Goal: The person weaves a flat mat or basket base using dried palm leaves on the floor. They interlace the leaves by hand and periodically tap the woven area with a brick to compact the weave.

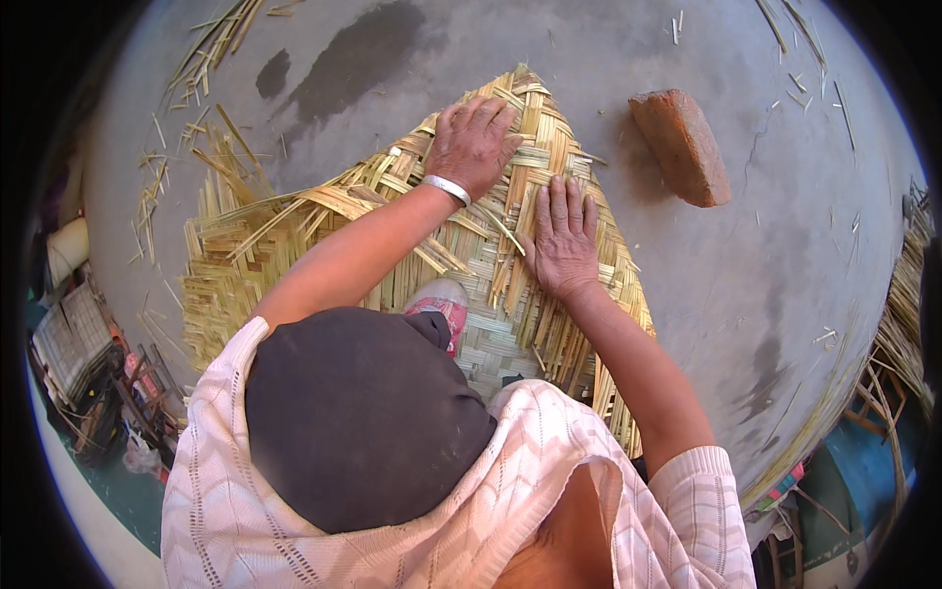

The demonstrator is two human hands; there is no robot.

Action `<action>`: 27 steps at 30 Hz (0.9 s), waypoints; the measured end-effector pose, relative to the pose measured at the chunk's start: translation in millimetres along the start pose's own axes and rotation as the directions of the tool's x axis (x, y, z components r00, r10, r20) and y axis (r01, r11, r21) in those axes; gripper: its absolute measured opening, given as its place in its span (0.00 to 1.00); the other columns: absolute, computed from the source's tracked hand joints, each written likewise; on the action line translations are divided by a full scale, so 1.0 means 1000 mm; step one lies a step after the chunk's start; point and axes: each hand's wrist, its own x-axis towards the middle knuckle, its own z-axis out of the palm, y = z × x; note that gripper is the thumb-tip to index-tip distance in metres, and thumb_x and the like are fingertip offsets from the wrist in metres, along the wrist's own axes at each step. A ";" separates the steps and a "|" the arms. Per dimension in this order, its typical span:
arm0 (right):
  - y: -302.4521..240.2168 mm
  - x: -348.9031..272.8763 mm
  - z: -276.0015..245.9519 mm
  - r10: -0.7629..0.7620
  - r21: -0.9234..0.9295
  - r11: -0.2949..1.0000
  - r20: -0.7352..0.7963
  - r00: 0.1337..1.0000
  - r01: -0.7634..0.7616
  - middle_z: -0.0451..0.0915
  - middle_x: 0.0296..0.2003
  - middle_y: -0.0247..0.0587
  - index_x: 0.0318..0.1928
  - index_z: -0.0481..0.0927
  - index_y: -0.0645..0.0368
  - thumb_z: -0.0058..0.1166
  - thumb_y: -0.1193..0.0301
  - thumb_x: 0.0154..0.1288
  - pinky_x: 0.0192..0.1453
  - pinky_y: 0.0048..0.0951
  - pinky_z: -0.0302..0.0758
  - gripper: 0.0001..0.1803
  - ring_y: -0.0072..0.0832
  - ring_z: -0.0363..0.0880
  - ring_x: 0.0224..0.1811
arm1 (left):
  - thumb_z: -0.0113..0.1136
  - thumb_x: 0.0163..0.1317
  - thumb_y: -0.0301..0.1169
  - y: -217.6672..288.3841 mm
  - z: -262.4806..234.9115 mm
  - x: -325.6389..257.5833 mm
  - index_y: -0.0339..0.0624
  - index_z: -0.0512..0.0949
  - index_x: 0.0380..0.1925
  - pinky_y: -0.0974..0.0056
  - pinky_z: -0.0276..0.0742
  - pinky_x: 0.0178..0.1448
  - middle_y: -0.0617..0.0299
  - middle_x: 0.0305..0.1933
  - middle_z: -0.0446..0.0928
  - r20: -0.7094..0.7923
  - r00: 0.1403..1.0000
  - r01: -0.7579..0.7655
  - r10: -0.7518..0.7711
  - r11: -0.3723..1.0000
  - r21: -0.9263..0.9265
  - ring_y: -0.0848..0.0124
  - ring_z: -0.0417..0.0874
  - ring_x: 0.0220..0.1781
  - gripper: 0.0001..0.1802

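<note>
A woven mat of split yellow-green strips lies on the floor before me, coming to a point at its far end. Folded strips run along both slanting edges, and loose strip ends stick out at its left. Near the point, my left hand, with a silver bangle at the wrist, presses palm down on the weave. My right hand lies flat by the right edge, fingers stretched out and pointing away from me. Neither hand grips anything. A pink and grey shoe rests on the mat between my arms.
A broken reddish brick sits on the grey floor right of the mat. Loose strips are strewn at the far left. Piled household items stand at the left rim, and a bundle of long stalks at the right rim.
</note>
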 end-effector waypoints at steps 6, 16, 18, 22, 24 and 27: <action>0.002 0.000 -0.006 -0.002 0.039 0.999 -0.090 0.996 0.005 0.51 0.78 0.50 0.75 0.58 0.62 0.46 0.46 0.71 0.82 0.55 0.38 0.42 0.46 0.43 0.82 | 0.49 0.74 0.51 -0.006 -0.002 0.005 0.44 0.78 0.54 0.49 0.69 0.64 0.54 0.56 0.80 -0.110 0.992 0.033 -0.062 0.970 -0.241 0.53 0.75 0.63 0.24; -0.051 -0.012 -0.075 0.161 0.136 0.974 0.144 0.976 -0.181 0.49 0.77 0.61 0.77 0.51 0.58 0.64 0.39 0.53 0.78 0.64 0.39 0.60 0.57 0.42 0.81 | 0.51 0.73 0.50 -0.005 -0.019 0.014 0.41 0.81 0.46 0.51 0.75 0.58 0.53 0.46 0.83 -0.063 0.990 0.077 -0.123 0.871 -0.486 0.51 0.80 0.53 0.23; -0.062 -0.011 -0.078 0.213 0.091 0.969 0.164 0.963 -0.230 0.48 0.77 0.60 0.77 0.51 0.56 0.65 0.45 0.54 0.78 0.64 0.39 0.58 0.57 0.42 0.81 | 0.51 0.73 0.51 -0.005 -0.021 0.014 0.41 0.81 0.46 0.51 0.75 0.59 0.52 0.46 0.83 -0.053 0.993 0.070 -0.109 0.870 -0.488 0.51 0.80 0.53 0.24; -0.070 -0.003 -0.080 0.276 -0.023 0.960 0.220 0.935 -0.278 0.47 0.78 0.58 0.78 0.50 0.53 0.64 0.57 0.53 0.78 0.66 0.40 0.55 0.58 0.41 0.81 | 0.51 0.72 0.53 -0.005 -0.021 0.014 0.41 0.81 0.47 0.51 0.74 0.61 0.52 0.48 0.83 -0.066 0.995 0.035 -0.074 0.887 -0.460 0.51 0.80 0.55 0.25; -0.068 0.001 -0.086 0.276 0.029 0.957 0.229 0.934 -0.289 0.47 0.78 0.57 0.78 0.50 0.54 0.62 0.63 0.52 0.78 0.66 0.42 0.54 0.58 0.41 0.81 | 0.51 0.72 0.54 -0.005 -0.020 0.013 0.42 0.80 0.49 0.50 0.72 0.63 0.53 0.51 0.82 -0.126 0.990 0.004 -0.060 0.913 -0.408 0.52 0.78 0.58 0.26; -0.058 0.003 -0.101 0.250 0.098 0.952 0.293 0.923 -0.289 0.47 0.78 0.57 0.78 0.50 0.54 0.60 0.67 0.52 0.78 0.64 0.45 0.53 0.56 0.42 0.81 | 0.51 0.71 0.56 -0.004 -0.018 0.011 0.44 0.79 0.51 0.50 0.69 0.65 0.56 0.54 0.81 -0.202 0.979 -0.044 -0.027 0.939 -0.341 0.54 0.76 0.62 0.27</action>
